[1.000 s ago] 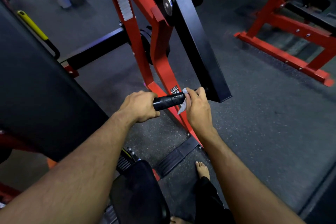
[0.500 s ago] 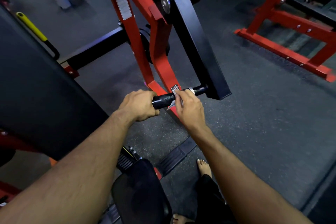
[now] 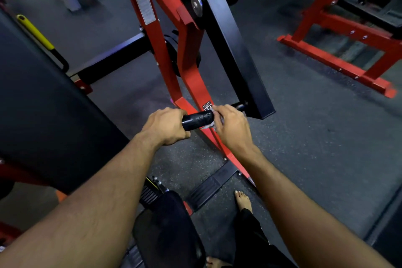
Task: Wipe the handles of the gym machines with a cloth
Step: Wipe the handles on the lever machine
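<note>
At the plate-loaded press, seated, both hands on the black handle (image 3: 196, 119) that sticks out of the black lever arm (image 3: 235, 50).

Left hand (image 3: 166, 126): fingers wrapped fully round the free end of the grip, steadying it. No cloth in that hand.

Right hand (image 3: 231, 125): fingers curled over the handle with the cloth (image 3: 210, 125) bunched underneath; only a pale scrap shows below the grip, at the fingertips. How much cloth is in the palm I can't tell.

Change over the last second: right hand has slid left along the bar, from hard up against the lever arm toward the middle of the grip. The bare stub (image 3: 240, 106) next to the arm is now exposed; a second ago the hand covered it. Left hand hasn't moved. Cloth was hanging more visibly then, now mostly tucked under.

Read: this is a wipe stroke running inboard-to-outboard. Judging by position, the stub end is done and the exposed middle section between the two hands is next. The part under the left hand can't be wiped until that hand lets go or shifts, so it will likely need a regrip.

Red frame (image 3: 191, 76), seat pad (image 3: 167, 230), back pad (image 3: 43, 104) all untouched by the cloth.
</note>
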Demonstrator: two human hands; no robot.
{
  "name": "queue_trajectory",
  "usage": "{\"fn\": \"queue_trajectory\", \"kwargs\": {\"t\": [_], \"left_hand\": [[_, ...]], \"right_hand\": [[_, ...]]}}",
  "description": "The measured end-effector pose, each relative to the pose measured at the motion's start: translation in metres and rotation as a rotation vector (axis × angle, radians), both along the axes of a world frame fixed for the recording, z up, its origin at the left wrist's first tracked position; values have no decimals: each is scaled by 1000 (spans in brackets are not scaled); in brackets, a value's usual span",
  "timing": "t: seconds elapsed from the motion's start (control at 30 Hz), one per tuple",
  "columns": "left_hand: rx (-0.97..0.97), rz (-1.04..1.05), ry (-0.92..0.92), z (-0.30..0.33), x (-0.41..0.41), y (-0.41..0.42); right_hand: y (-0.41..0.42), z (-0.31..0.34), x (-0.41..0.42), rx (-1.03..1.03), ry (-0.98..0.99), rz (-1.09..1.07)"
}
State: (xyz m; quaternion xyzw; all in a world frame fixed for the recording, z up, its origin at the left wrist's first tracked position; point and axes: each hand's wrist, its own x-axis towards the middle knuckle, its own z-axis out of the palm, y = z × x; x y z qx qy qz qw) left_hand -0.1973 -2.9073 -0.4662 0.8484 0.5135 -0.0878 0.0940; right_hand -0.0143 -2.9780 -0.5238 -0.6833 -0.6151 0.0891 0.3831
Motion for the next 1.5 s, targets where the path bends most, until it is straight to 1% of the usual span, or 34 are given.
{"fn": "queue_trajectory", "kwargs": {"t": [0.07,0.13,0.23,0.3,0.33,0.43,0.5,0.53,0.63,0.73,0.8,0.9,0.93,1.0,1.03,1.13,1.2,1.23,1.3,1.37,1.43,1.5], "left_hand": [[-5,0,-5,0,0,1],[-6,2,-8,-1,1,1],[-1,7,-8,-1,1,1],[3,10,-6,-1,0,1],[7,8,-5,-1,0,1],[7,2,-9,-2,-1,1],[-1,6,-18,-2,-1,1],[-5,9,-23,-2,-1,2],[-9,20,-27,-1,-1,2],[-4,20,-26,-2,-2,2],[7,16,-20,-3,-1,1],[17,11,-13,-4,-1,1],[17,11,-11,-4,-1,2],[19,12,-9,-4,-1,2],[19,14,-8,-3,-1,2],[16,21,-3,-2,0,1],[10,22,-3,-2,0,0],[8,22,-3,-2,-1,0],[9,15,0,-2,0,0],[14,11,0,-2,0,0],[9,13,-5,-3,-1,1],[3,16,-12,-3,-1,1]], "right_hand": [[-3,0,11,2,-23,-10],[1,5,20,-39,-45,-71],[22,24,17,-258,-45,-167],[32,34,5,-366,-49,-154],[32,36,-1,-370,-56,-112],[16,29,-8,-237,-72,43],[5,21,3,-156,-104,43],[3,19,12,-149,-128,11],[16,17,24,-235,-163,-104],[33,25,10,-306,-215,-119],[30,26,-1,-279,-185,-63],[8,18,-2,-167,-97,55],[1,15,4,-132,-77,61],[-2,12,18,-116,-75,4],[2,14,24,-147,-65,-39],[24,28,22,-357,-47,-143],[35,37,12,-447,-57,-165],[38,39,7,-460,-51,-158],[32,35,0,-412,-49,-88],[15,21,-1,-262,-47,-6],[-2,6,3,-122,-11,-6],[-6,-3,13,-48,80,-47]]}}
